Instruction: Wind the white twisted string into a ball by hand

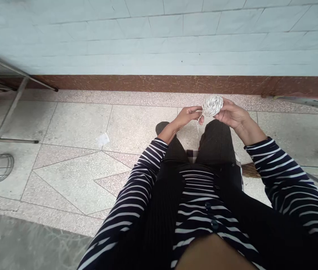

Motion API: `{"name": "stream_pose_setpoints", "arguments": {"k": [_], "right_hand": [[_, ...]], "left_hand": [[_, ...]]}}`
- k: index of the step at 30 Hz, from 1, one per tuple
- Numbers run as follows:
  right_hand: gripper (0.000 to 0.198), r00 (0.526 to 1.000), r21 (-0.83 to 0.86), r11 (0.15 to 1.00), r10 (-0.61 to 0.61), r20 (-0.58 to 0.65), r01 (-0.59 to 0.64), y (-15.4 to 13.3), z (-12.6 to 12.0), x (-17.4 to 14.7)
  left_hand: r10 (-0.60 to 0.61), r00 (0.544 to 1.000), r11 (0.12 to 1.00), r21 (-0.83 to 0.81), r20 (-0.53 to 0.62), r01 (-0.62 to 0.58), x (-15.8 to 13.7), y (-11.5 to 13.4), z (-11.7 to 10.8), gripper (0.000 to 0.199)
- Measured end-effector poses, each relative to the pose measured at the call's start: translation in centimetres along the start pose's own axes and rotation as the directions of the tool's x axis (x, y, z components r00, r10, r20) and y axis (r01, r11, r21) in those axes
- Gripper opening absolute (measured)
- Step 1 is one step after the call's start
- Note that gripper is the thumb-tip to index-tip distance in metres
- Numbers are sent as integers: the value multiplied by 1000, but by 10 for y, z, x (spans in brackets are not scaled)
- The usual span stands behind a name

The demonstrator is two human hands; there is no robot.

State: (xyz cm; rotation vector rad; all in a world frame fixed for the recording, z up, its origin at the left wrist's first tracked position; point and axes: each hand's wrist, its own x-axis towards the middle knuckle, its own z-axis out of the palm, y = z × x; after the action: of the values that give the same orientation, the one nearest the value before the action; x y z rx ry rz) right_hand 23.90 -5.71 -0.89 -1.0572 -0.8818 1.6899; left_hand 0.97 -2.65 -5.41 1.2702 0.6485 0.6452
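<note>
The work in hand concerns a rounded, off-white coil of twisted or braided cord [213, 105], held up at the far side of the person's knees, right of centre in the scene and above the floor. The right hand [233, 113] grips the coil from its right side, fingers and thumb bent about its edge; part of the fingers is hidden behind it. The left hand [185, 116] is partly closed at the coil's left edge, its fingertips apparently pinching a short, thin, off-white strand [199, 119] that hangs there; the exact contact is too small to confirm. Whether the cord is paper or fibre cannot be told. In the inspector's judgement, the step is guiding the strand against the coil. It would be done well with the right hand holding firmly enough to stop the turns slipping, yet without flattening the rounded form, while the left hand keeps light, even tension close to the edge. A slack or over-pulled strand could loosen or distort the outer turns. The dark grey trouser legs [216, 140] lie just nearer than the hands and could serve as a rest for the wrists. A small white scrap [102, 140] lies on the speckled, pale terrazzo floor [74, 125], to the left, well apart from the work.
</note>
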Motion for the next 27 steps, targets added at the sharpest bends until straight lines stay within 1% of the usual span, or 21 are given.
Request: {"name": "stream_pose_setpoints", "arguments": {"k": [4,6,8,10,12,13,14,15,16,17,18,20,22,24,25,26,27], "right_hand": [[40,992,62,994,-81,-99,87,-7,-3,-2],[42,983,61,989,-124,-136,133,-14,-7,-3],[44,976,30,986,-159,-147,165,-22,-10,-5],[43,976,-20,986,-164,-143,163,-30,-10,-6],[40,983,-70,990,-129,-132,120,-35,-6,-7],[39,987,-93,991,-103,-122,91,-36,-2,-7],[39,992,-114,991,-75,-105,63,-37,3,-7],[39,995,-136,990,-49,-83,38,-37,8,-6],[40,998,-158,987,-29,-57,20,-37,13,-5],[42,999,-182,983,-17,-34,11,-36,19,-4],[43,1000,-205,979,-17,-20,12,-36,24,-2],[46,999,-246,968,-46,-24,39,-38,32,2],[45,991,-278,957,-109,-72,85,-42,34,7],[43,969,-304,944,-183,-165,127,-47,27,14],[44,946,-330,932,-233,-224,151,-50,21,18],[46,911,-377,908,-300,-282,182,-52,13,23],[48,878,-462,862,-373,-300,209,-55,4,28]], "left_hand": [[-19,999,1000,5,-40,19,-8,-2,-10,28],[-30,999,998,51,-26,31,-12,-9,-18,28],[-46,999,985,168,4,45,-16,-20,-26,27],[-84,996,931,356,-9,82,-17,-31,-32,27],[-95,989,837,530,-112,141,-12,-38,-34,21],[-72,984,802,577,-165,155,-8,-38,-33,15],[-26,980,790,596,-198,142,-2,-35,-31,16],[37,977,801,591,-208,96,6,-31,-28,26],[107,974,827,562,-198,23,15,-26,-23,37],[170,970,851,522,-172,-57,23,-19,-18,43],[213,963,866,489,-167,-107,31,-13,-12,40],[239,954,887,440,-182,-139,40,-3,-1,29],[210,962,912,389,-174,-129,38,0,9,29],[144,980,937,338,-139,-90,25,-4,16,33],[99,988,946,318,-118,-57,15,-8,19,33],[47,994,951,307,-95,-16,5,-12,21,33],[-7,998,952,304,-69,28,-6,-16,23,32]]}}
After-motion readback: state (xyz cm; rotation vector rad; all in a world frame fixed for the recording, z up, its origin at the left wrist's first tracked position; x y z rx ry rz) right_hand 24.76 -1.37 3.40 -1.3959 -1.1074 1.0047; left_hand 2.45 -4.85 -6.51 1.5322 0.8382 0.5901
